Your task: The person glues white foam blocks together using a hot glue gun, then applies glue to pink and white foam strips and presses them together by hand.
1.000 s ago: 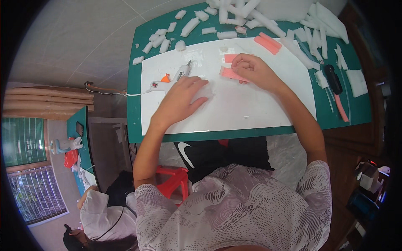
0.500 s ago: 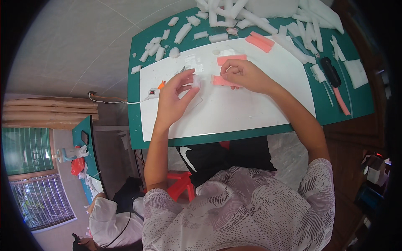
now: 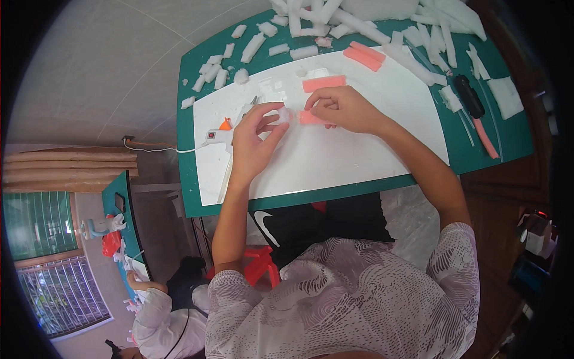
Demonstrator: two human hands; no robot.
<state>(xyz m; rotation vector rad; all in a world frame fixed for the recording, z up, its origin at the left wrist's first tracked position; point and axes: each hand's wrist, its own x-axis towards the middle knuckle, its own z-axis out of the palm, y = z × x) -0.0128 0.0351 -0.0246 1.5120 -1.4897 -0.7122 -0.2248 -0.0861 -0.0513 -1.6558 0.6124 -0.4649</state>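
Between the thumb and fingers of my left hand (image 3: 256,136) is a small tuft of white stuffing (image 3: 283,115). My right hand (image 3: 347,110) pinches a short pink fabric tube (image 3: 310,117) just to its right, above the white board (image 3: 335,160). The tuft is close to the tube's left end; whether they touch I cannot tell. Another flat pink piece (image 3: 324,83) lies just beyond my right hand. A white glue gun (image 3: 220,136) with an orange part rests left of my left hand, partly hidden by it.
White stuffing pieces (image 3: 253,48) are scattered along the green table's (image 3: 263,202) far side. Two pink strips (image 3: 365,55) lie at the board's far edge. At right are a black-handled tool (image 3: 469,96) and clear sticks. Another person (image 3: 167,326) sits at lower left.
My left hand has shifted right, bringing the white tuft closer to the pink tube's end. More of the glue gun now shows. My right hand keeps its pinch on the tube.
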